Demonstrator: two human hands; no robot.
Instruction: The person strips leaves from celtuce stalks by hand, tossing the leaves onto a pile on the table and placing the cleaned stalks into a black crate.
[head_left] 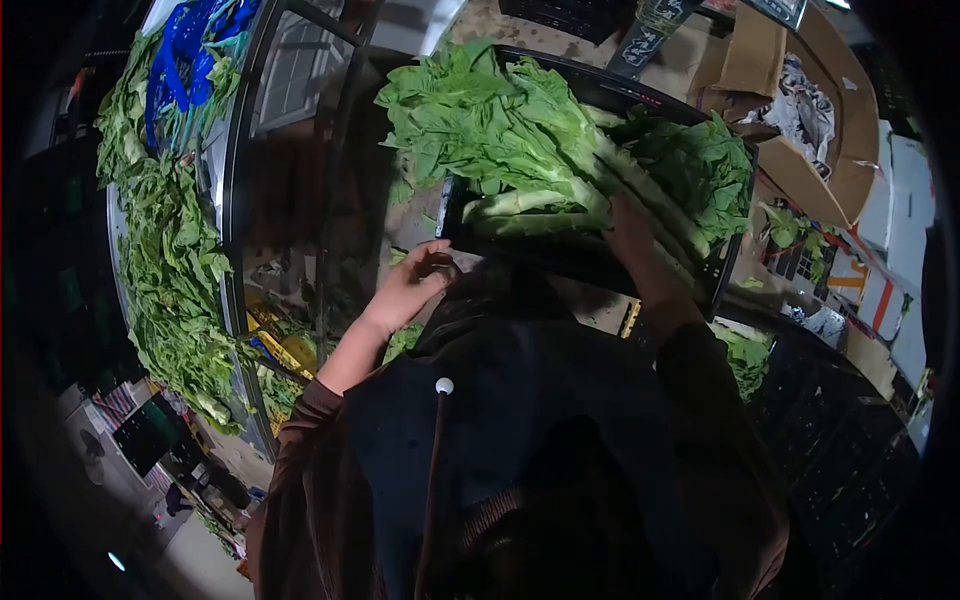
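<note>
Leafy celtuce with thick pale stems lies in a black plastic crate before me, its big green leaves hanging over the far left rim. My right hand reaches over the crate's near side and is closed round the stem end of a celtuce; its fingertips are partly hidden among the stems. More stems and a darker leafy head fill the crate's right part. Just outside the near left corner is my left hand, fingers loosely curled and apart, with nothing in it.
Loose leaves are heaped on a metal-framed table at left, with blue netting on top. An open cardboard box stands at far right. Black crates are at lower right, a yellow crate below left.
</note>
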